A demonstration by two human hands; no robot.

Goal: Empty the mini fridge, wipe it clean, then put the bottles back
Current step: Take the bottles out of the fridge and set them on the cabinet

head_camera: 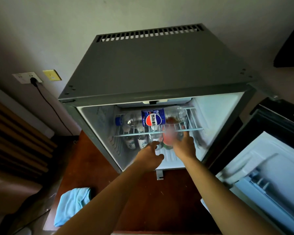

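The grey mini fridge (153, 68) stands open in front of me. On its wire shelf (192, 128) lies a large bottle with a blue Pepsi label (153, 117), on its side. Below the shelf stand several bottles, among them two with white labels (136, 141). My right hand (183, 145) reaches under the shelf and grips a blurred bottle with a red label (168, 138). My left hand (150, 156) is just left of it, fingers stretched toward a clear bottle (155, 138); whether it touches the bottle I cannot tell.
The fridge door (268, 170) hangs open on the right, its white inner racks showing. A light blue cloth (71, 204) lies crumpled on the brown floor at lower left. A black cable (47, 102) runs from a wall socket (28, 78) behind the fridge.
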